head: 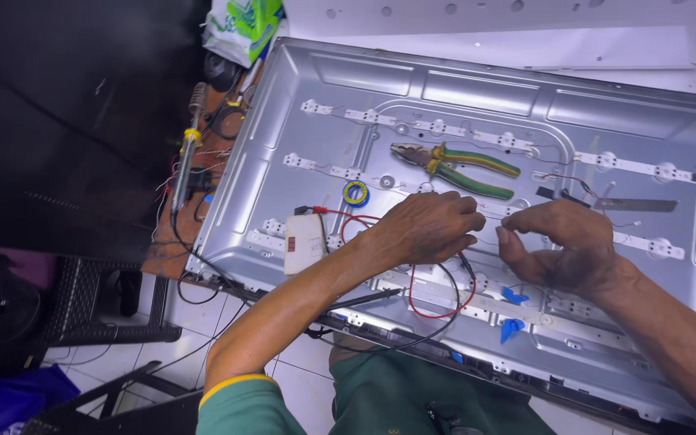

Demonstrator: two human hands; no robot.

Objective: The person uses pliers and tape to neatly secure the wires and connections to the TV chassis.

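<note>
A silver metal back panel (461, 89) lies before me, with white light strips (638, 167) running across it. My left hand (424, 228) rests knuckles-up on the middle strip, fingers curled over a black probe lead (467, 267). My right hand (561, 246) is beside it, fingers bent and pinched over the same strip; what it grips is hidden. Red and black wires (437, 310) loop from a small white tester box (304, 242) to my left hand.
Green-and-yellow pliers (457, 169) lie on the panel above my hands, next to a small roll of tape (355, 193) and a flat blade (634, 205). A soldering iron (187, 153) sits on the brown bench at left. Blue clips (514, 296) lie near the front edge.
</note>
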